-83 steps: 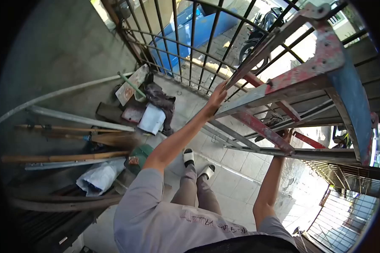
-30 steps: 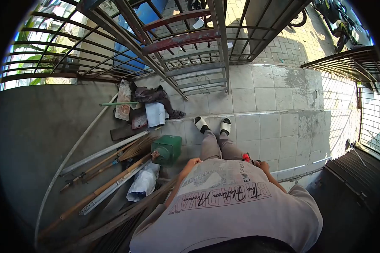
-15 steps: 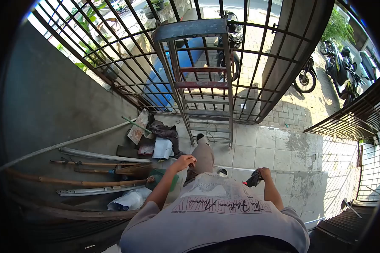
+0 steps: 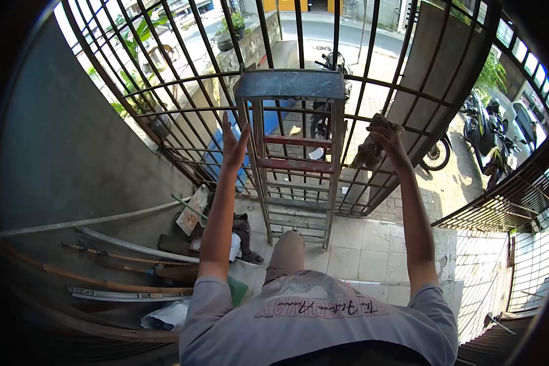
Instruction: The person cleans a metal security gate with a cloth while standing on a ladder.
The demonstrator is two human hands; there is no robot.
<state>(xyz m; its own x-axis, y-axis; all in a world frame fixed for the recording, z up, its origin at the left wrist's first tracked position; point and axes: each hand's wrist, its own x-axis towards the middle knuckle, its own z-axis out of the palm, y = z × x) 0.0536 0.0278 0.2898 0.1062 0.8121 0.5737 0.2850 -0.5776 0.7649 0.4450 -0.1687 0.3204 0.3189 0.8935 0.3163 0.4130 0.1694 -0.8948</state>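
A metal stepladder (image 4: 293,152) with red and grey rungs stands upright in front of me, against a barred gate (image 4: 183,79). My left hand (image 4: 233,141) is raised with fingers spread, close to the ladder's left rail, just short of gripping it. My right hand (image 4: 389,145) is raised to the right of the ladder and holds a crumpled dark work glove (image 4: 372,149). My knee (image 4: 287,247) is lifted toward the lower rungs.
Long poles, a broom and metal strips (image 4: 122,268) lie along the grey wall on the left, with bags and boards (image 4: 195,210) piled near the ladder's foot. Motorbikes (image 4: 488,131) stand outside the gate. The floor is tiled (image 4: 372,250).
Both arms have risen from waist height to beside the ladder's top. My view has tilted upward. The dark thing in my right hand has come up with it.
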